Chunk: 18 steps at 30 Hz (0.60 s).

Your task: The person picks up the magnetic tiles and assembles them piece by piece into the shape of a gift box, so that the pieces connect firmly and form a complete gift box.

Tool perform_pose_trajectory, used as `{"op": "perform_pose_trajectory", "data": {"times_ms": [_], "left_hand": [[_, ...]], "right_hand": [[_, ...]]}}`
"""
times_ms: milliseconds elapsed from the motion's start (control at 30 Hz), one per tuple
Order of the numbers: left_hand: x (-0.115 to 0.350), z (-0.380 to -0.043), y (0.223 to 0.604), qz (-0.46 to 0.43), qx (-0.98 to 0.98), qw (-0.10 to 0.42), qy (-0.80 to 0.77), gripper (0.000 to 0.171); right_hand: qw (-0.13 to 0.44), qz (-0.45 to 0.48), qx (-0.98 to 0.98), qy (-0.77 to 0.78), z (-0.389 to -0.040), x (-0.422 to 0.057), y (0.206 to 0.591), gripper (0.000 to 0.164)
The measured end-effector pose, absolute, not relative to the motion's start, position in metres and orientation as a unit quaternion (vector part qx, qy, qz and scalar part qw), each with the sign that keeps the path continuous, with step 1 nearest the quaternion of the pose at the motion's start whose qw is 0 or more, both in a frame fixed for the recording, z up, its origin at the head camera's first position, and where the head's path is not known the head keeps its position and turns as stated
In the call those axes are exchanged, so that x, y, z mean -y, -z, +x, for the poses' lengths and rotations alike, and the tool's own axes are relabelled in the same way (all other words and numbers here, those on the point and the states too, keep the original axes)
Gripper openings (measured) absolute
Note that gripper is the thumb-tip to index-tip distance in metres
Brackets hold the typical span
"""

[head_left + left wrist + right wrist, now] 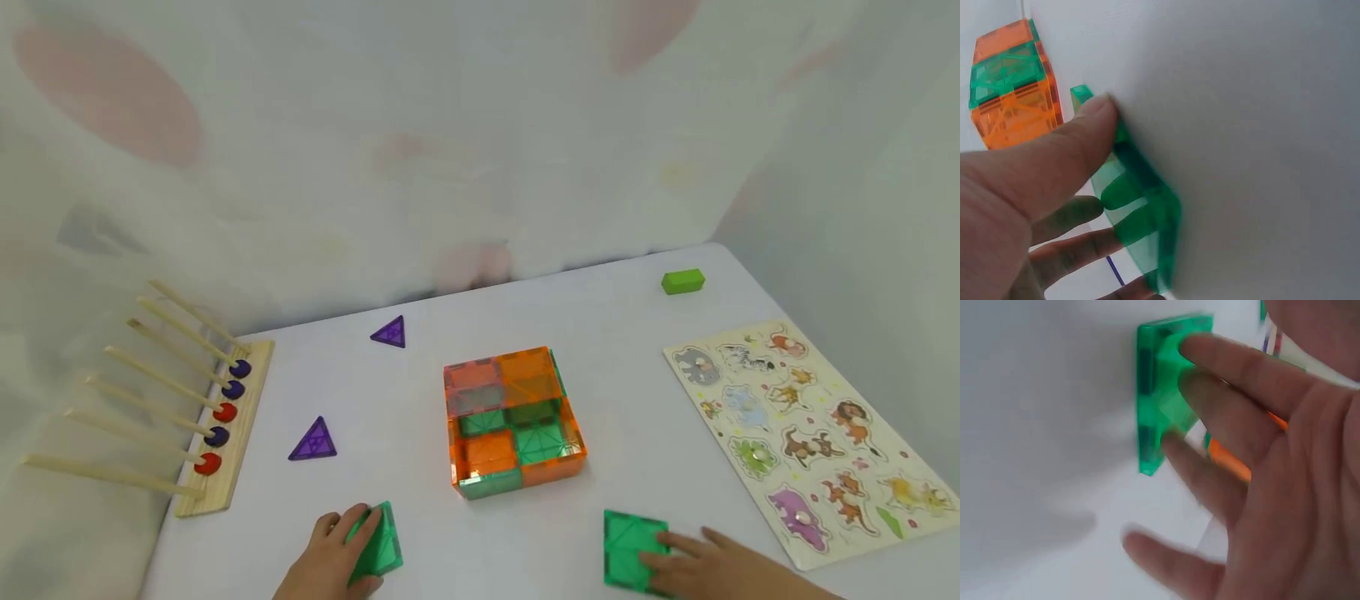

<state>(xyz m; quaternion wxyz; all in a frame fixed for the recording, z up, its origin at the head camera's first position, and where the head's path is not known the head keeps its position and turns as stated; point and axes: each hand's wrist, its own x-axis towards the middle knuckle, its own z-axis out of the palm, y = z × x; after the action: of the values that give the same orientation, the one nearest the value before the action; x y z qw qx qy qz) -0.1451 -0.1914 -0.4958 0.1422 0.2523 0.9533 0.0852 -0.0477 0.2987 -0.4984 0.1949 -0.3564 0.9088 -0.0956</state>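
My left hand (pixel 327 557) holds a green square magnetic tile (pixel 387 542) tilted at the near left of the table. In the left wrist view its thumb presses the edge of that tile (pixel 1165 219), and the fingers show through from behind. My right hand (pixel 701 568) touches another green square tile (pixel 624 542) with its fingertips. The right wrist view shows those fingers spread and fairly straight against this tile (pixel 1146 381), with one digit apart from it. Between and beyond both hands stands a low box of orange and green tiles (pixel 487 483), partly covered on top.
Two purple triangle tiles (pixel 315 442) lie left of the box. A wooden peg stand (pixel 251 400) with red and blue beads stands at the left edge. An animal knob puzzle (pixel 817 483) lies at right, with a green block (pixel 682 282) near the back.
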Motion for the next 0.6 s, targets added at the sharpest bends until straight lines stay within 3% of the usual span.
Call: {"op": "perform_pose_trajectory", "data": {"times_ms": [100, 200, 400, 600], "left_hand": [[0.180, -0.143, 0.495, 0.244, -0.959, 0.117, -0.082, 0.073], [0.172, -0.145, 0.495, 0.224, -0.962, 0.124, -0.094, 0.075], [0.172, -0.146, 0.490, 0.160, -0.967, 0.160, -0.119, 0.084], [0.179, -0.144, 0.489, 0.241, -0.962, 0.103, -0.075, 0.084]], "right_hand": [[0.221, -0.227, -0.940, 0.126, -0.056, -0.310, 0.487, 0.064], [0.195, -0.161, -0.957, 0.139, -0.069, -0.310, 0.484, 0.070], [0.069, -0.140, -0.981, 0.112, -0.095, -0.309, 0.489, 0.068], [0.018, -0.160, -0.983, 0.085, -0.122, -0.310, 0.492, 0.070]]}}
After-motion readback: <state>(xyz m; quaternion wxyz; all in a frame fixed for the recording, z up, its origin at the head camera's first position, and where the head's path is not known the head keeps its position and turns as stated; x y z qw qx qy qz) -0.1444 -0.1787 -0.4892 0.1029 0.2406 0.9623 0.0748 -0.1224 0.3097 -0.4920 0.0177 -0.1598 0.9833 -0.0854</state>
